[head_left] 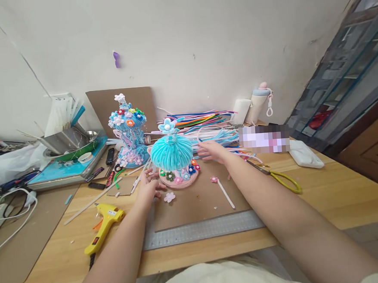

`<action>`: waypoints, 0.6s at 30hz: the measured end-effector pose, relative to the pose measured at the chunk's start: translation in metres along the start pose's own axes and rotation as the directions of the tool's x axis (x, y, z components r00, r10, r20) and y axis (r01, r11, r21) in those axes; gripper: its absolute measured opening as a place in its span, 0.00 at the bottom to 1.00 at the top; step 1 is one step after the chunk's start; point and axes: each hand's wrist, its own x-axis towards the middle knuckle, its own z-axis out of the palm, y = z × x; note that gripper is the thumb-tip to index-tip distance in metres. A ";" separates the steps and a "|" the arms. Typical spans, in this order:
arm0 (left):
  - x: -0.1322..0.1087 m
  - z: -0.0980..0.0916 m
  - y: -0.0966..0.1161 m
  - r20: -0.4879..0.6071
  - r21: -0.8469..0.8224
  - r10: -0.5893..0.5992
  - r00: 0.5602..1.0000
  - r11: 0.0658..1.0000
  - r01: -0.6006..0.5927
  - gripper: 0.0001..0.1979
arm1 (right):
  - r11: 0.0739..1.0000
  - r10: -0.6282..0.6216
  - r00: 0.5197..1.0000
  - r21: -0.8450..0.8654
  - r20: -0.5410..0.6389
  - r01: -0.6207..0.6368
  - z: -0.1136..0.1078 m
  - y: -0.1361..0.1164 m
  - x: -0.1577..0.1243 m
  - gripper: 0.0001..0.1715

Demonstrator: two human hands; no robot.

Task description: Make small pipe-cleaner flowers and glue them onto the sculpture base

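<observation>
Loosely spread, the left hand and right hand flank one turquoise-domed ornament on cardboard; contact is unclear. One flowered ornament stands behind, two loose flowers lie nearer.

Small craft workspace; home or shop, can't tell. Wooden tabletop set against a scuffed pale wall, purple butterfly on it. Handicraft signs: yellow glue gun, yellow-handled tool, cardboard sheet over a grey gridded mat, heaped coloured fuzzy stems. Two flower-trimmed pieces stand among them: turquoise domed model, blue tiered model. Everyday touch: a drink bottle at the back. Cluttered, informal bench.
</observation>
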 end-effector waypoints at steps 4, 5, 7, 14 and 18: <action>0.003 -0.001 -0.004 -0.066 0.037 0.026 0.997 0.999 -0.024 0.29 | 0.960 -0.009 1.000 -0.281 -0.001 0.008 -0.015 -0.005 -0.026 0.11; 0.004 -0.001 -0.005 -0.086 0.046 0.035 0.996 0.998 -0.031 0.29 | 0.940 0.001 1.000 -0.341 0.027 0.009 -0.017 -0.004 -0.034 0.09; 0.005 -0.002 -0.006 -0.120 0.064 0.056 0.991 0.997 -0.048 0.27 | 0.894 0.038 0.996 -0.449 0.086 0.005 -0.018 0.001 -0.050 0.07; 0.007 -0.003 -0.007 -0.148 0.145 0.123 0.981 0.984 -0.101 0.24 | 0.758 0.030 0.988 -0.648 0.153 0.078 -0.005 0.019 -0.069 0.06; 0.005 -0.004 -0.008 -0.141 0.234 0.175 0.974 0.962 -0.139 0.21 | 0.761 -0.031 0.990 -0.638 0.139 0.113 -0.001 0.012 -0.070 0.06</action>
